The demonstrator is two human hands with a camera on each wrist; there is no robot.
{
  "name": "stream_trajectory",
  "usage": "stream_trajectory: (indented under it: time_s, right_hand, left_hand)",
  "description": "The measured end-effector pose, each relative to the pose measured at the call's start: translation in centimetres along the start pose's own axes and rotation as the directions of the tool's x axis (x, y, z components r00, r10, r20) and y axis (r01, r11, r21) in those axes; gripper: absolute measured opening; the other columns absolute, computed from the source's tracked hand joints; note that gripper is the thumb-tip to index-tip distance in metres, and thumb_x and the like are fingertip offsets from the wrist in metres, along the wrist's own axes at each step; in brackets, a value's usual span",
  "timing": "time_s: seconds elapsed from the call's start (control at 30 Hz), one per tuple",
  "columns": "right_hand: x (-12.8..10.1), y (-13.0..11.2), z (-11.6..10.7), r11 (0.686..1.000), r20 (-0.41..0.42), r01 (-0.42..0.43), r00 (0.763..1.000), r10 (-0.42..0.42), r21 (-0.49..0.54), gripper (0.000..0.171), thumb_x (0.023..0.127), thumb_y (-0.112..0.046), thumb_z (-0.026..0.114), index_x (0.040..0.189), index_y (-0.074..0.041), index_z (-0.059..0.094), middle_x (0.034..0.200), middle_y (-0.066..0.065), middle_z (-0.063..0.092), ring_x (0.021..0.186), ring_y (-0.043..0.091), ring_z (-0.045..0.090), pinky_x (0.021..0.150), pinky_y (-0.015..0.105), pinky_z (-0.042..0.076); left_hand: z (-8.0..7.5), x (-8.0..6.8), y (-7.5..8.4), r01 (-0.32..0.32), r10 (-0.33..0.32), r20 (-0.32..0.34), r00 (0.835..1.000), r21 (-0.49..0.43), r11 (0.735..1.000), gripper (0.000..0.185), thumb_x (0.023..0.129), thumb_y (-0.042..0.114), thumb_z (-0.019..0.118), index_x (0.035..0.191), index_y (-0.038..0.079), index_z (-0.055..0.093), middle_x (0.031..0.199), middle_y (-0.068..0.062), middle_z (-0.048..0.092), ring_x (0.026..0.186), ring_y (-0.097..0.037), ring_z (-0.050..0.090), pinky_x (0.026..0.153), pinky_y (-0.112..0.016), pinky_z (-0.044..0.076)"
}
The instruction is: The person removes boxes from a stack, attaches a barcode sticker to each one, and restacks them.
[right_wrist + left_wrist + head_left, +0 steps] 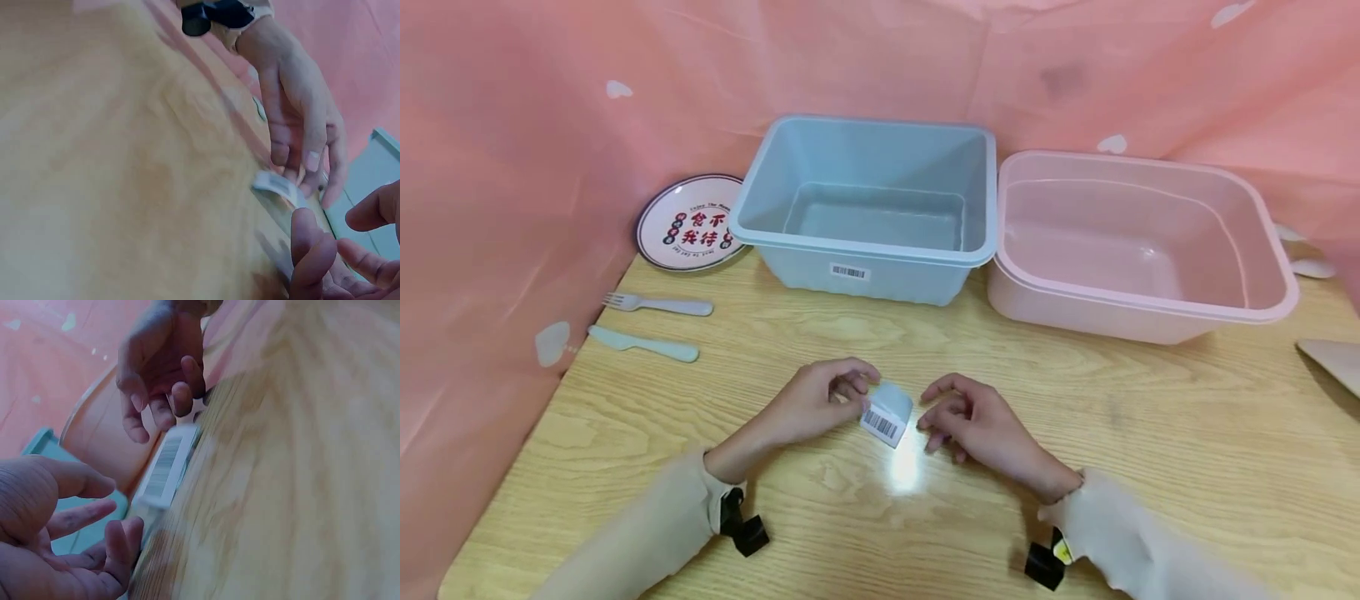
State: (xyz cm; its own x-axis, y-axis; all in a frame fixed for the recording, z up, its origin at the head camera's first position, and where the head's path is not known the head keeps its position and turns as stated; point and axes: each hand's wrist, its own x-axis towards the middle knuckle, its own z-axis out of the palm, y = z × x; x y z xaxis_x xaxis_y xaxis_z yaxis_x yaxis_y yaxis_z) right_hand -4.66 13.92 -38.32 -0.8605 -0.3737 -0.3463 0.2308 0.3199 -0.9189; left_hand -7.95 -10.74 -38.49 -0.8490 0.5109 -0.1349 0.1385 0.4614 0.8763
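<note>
Our left grip (823, 400), fingers loosely parted and apparently holding nothing, is nearer the barcoded card (884, 414), just to its right, long axis angled away from us; our right grip (988, 429), also relaxed, hangs beyond. Overlap and blur hide any left-side contact.

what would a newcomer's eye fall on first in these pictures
Probably the large blue tub and, beside it on the right, the pink tub, at the back of the wooden table. Next, the small barcoded card between the left hand and the right hand. The printed plate, partly hidden by the blue tub, stands out at the left.
</note>
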Motion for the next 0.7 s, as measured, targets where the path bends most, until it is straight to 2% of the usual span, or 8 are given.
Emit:
stream_trajectory:
  time_s: [0.13, 0.27, 0.43, 0.57, 0.63, 0.7]
  right_hand:
    - [-1.1, 0.3, 0.7, 1.000, 0.011, 0.009, 1.000, -0.009, 0.013, 0.025, 0.093, -0.005, 0.056, 0.117, 0.002, 0.052, 0.093, 0.017, 0.072, 0.068, 0.020, 0.069, 0.045, 0.024, 0.047]
    - [-1.8, 0.5, 1.1, 1.000, 0.006, 0.026, 1.000, -0.025, -0.003, 0.026, 0.093, -0.007, 0.060, 0.116, 0.001, 0.054, 0.094, 0.017, 0.071, 0.069, 0.019, 0.068, 0.046, 0.026, 0.049]
    - [-2.3, -0.1, 0.7, 0.992, -0.056, 0.120, 0.991, -0.122, -0.047, 0.023, 0.091, -0.002, 0.061, 0.113, 0.001, 0.058, 0.095, 0.018, 0.066, 0.072, 0.019, 0.067, 0.049, 0.028, 0.053]
    - [-2.9, -1.0, 0.1, 0.952, -0.148, 0.245, 0.951, -0.273, -0.184, 0.022, 0.087, 0.005, 0.061, 0.108, -0.003, 0.063, 0.089, 0.013, 0.067, 0.072, 0.016, 0.066, 0.052, 0.027, 0.054]
    - [-3.2, -1.4, 0.0, 0.910, -0.180, 0.315, 0.912, -0.368, -0.269, 0.021, 0.086, 0.004, 0.064, 0.105, -0.005, 0.065, 0.086, 0.008, 0.068, 0.073, 0.011, 0.064, 0.053, 0.025, 0.053]
    - [-3.5, -1.9, 0.0, 0.857, -0.202, 0.381, 0.862, -0.465, -0.346, 0.021, 0.085, 0.003, 0.067, 0.102, -0.009, 0.067, 0.084, 0.004, 0.069, 0.073, 0.006, 0.062, 0.053, 0.022, 0.052]
  left_hand:
    - [0.9, -0.6, 0.4, -0.007, 0.007, 0.033, 0.999, 0.015, 1.000, 0.036, 0.080, 0.005, 0.074, 0.115, 0.008, 0.065, 0.092, -0.004, 0.069, 0.080, -0.009, 0.064, 0.064, -0.021, 0.052]
    - [1.6, -0.8, 0.6, 0.010, -0.008, 0.046, 0.999, -0.040, 0.999, 0.029, 0.078, -0.001, 0.074, 0.105, 0.005, 0.068, 0.085, -0.006, 0.069, 0.074, -0.008, 0.062, 0.062, -0.020, 0.051]
    - [1.3, -0.5, 1.1, 0.020, -0.022, -0.011, 1.000, -0.135, 0.991, 0.021, 0.076, -0.005, 0.072, 0.095, 0.003, 0.070, 0.084, -0.010, 0.068, 0.072, -0.011, 0.060, 0.063, -0.021, 0.053]
    - [0.8, 0.0, 2.1, 0.005, -0.021, -0.073, 0.997, -0.217, 0.976, 0.021, 0.078, -0.003, 0.071, 0.098, 0.004, 0.070, 0.087, -0.012, 0.068, 0.076, -0.015, 0.061, 0.064, -0.021, 0.053]
    - [0.7, 0.2, 2.7, -0.006, -0.016, -0.090, 0.996, -0.241, 0.971, 0.022, 0.079, -0.002, 0.071, 0.100, 0.004, 0.070, 0.088, -0.012, 0.067, 0.078, -0.015, 0.061, 0.064, -0.021, 0.053]
    - [0.7, 0.3, 3.3, -0.024, -0.002, -0.101, 0.995, -0.247, 0.969, 0.022, 0.081, -0.001, 0.072, 0.102, 0.004, 0.070, 0.089, -0.012, 0.067, 0.079, -0.015, 0.061, 0.065, -0.021, 0.054]
